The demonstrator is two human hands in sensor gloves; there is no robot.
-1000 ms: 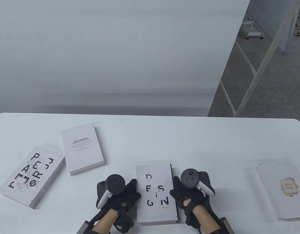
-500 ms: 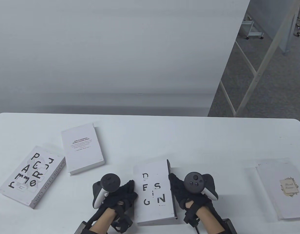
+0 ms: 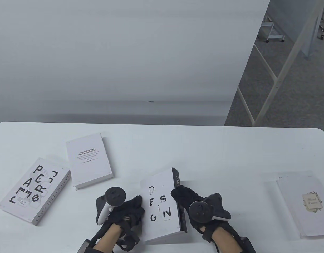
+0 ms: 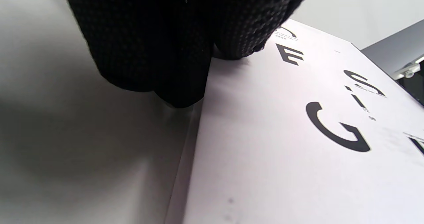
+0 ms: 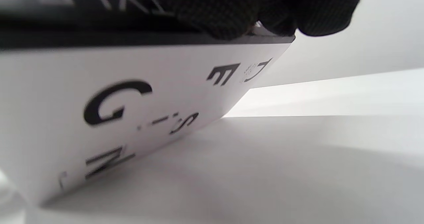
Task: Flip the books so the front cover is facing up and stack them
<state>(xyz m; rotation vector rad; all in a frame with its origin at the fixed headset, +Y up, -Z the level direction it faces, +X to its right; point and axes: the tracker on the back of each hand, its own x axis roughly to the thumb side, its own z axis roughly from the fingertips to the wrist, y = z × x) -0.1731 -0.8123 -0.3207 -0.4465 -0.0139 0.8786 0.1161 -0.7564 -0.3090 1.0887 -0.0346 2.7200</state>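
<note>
Tilted steeper now, DESIGN book [image 3: 162, 205] stands between both hands' fingers [image 3: 181, 193].

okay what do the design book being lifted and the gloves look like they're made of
DESIGN book: looks like a paper or card cover with a matte white finish, printed black letters, no glare; its spine is dark. Gloves, seen on the left hand and right hand: apparently black knitted fabric, given the fine dotted weave up close.

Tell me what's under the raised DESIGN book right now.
The DESIGN book is tilted, its black spine edge lifted by the right hand, the left hand at its other edge. The right wrist view shows only bare white table there; deeper under is hidden.
</note>
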